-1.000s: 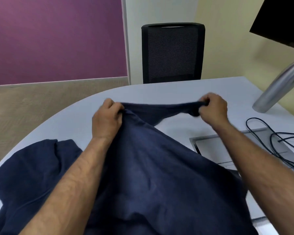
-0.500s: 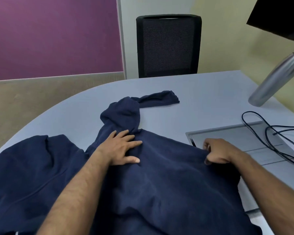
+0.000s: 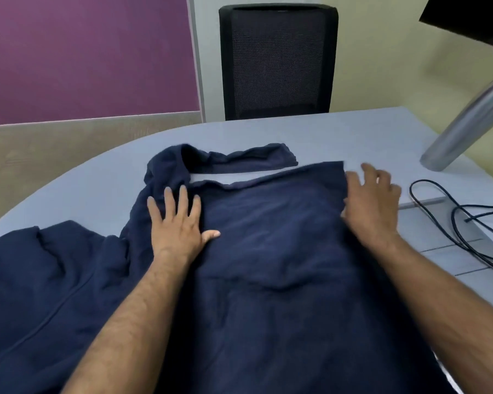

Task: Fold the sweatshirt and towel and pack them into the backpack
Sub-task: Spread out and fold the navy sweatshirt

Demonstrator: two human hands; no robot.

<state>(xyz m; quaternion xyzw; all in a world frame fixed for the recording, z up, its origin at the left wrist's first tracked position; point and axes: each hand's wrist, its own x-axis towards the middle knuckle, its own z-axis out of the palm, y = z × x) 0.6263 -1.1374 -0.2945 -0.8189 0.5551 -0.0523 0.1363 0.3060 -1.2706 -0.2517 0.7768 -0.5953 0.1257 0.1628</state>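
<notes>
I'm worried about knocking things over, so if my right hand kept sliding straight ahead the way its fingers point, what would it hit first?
Probably nothing soon. The right hand points past the sweatshirt edge onto bare table; the metal post and cable seem to lie off to its right, though depth is uncertain.

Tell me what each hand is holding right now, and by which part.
Nothing is held. The left hand lies flat on the sweatshirt; the right hand rests open at its far right edge.
</notes>
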